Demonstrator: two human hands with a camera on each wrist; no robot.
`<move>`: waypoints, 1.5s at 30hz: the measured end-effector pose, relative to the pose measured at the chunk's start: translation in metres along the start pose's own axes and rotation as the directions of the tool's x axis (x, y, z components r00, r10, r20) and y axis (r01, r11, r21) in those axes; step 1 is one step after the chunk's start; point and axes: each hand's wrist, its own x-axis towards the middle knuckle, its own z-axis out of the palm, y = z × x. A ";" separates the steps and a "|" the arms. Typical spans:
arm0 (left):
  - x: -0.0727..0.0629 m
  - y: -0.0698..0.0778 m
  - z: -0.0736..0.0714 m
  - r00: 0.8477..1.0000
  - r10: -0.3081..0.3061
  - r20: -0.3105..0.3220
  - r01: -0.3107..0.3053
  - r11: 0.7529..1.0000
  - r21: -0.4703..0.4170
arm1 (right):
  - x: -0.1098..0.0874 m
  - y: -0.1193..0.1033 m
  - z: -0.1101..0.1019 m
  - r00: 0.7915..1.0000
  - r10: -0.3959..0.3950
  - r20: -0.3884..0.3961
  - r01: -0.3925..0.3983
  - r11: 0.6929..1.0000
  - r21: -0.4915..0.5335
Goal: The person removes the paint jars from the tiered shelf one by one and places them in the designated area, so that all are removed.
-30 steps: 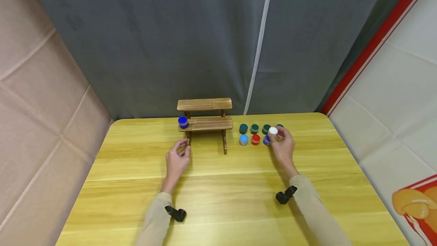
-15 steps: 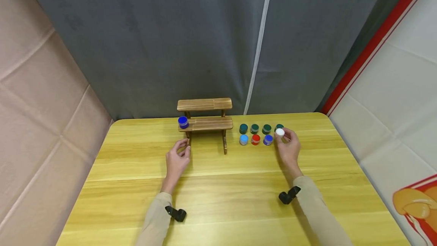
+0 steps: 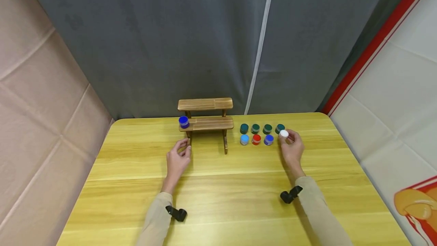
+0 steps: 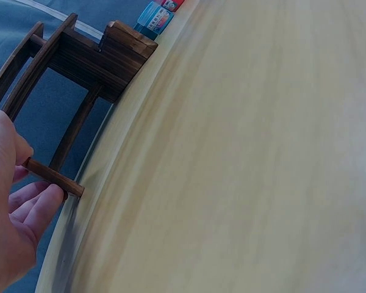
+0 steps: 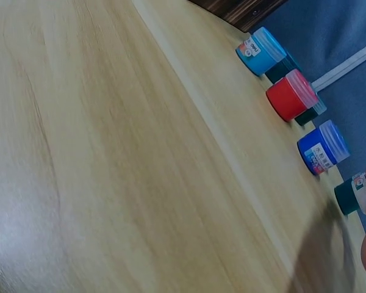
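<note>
In the head view a two-tier wooden stand (image 3: pixel 206 123) is at the table's back edge, with a dark blue paint jar (image 3: pixel 184 122) on its lower tier's left end. My left hand (image 3: pixel 177 162) pinches the stand's left foot (image 4: pixel 55 177) between thumb and fingers. My right hand (image 3: pixel 293 150) holds a white paint jar (image 3: pixel 283 134) by its sides, at the right end of the front row. This row has a light blue jar (image 3: pixel 244 139), a red jar (image 3: pixel 256 139) and a blue jar (image 3: pixel 268 139). Whether the white jar touches the table cannot be told.
Behind the front row stands a row of several dark green and teal jars, the rightmost a teal jar (image 3: pixel 280 128) close to the white one. A grey curtain (image 3: pixel 153 48) hangs behind the table (image 3: pixel 218 200). Pale walls flank it on both sides.
My right hand has carried the white jar rightward and slightly toward me, from over the blue jar to beside it. The blue and teal jars show more fully. My left hand stays put.
</note>
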 end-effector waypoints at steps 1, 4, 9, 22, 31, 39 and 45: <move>0.000 0.000 0.000 1.000 -0.001 0.000 0.001 1.000 -0.001 | 0.000 0.000 0.000 1.000 0.004 -0.002 -0.004 1.000 0.001; 0.001 -0.002 0.001 1.000 -0.006 0.002 0.006 1.000 -0.006 | 0.000 0.002 0.000 1.000 0.007 -0.008 -0.007 1.000 -0.004; 0.001 -0.002 0.000 1.000 -0.013 0.002 0.013 1.000 -0.012 | -0.001 0.005 0.000 1.000 0.007 -0.006 -0.007 1.000 -0.022; 0.001 -0.001 0.000 1.000 -0.020 0.002 0.020 1.000 -0.017 | -0.001 0.011 0.000 0.999 0.034 0.010 -0.034 0.999 -0.040; 0.002 -0.001 0.000 1.000 -0.017 0.009 0.017 1.000 -0.013 | -0.001 0.015 -0.002 0.999 0.023 0.029 -0.021 0.996 -0.082; 0.001 -0.001 0.000 1.000 -0.020 0.009 0.020 1.000 -0.018 | 0.001 0.005 -0.003 1.000 -0.008 0.028 0.012 0.994 -0.110; 0.001 -0.002 0.000 1.000 -0.015 0.010 0.015 1.000 -0.022 | 0.002 -0.004 -0.001 0.996 -0.091 0.008 0.091 0.990 -0.112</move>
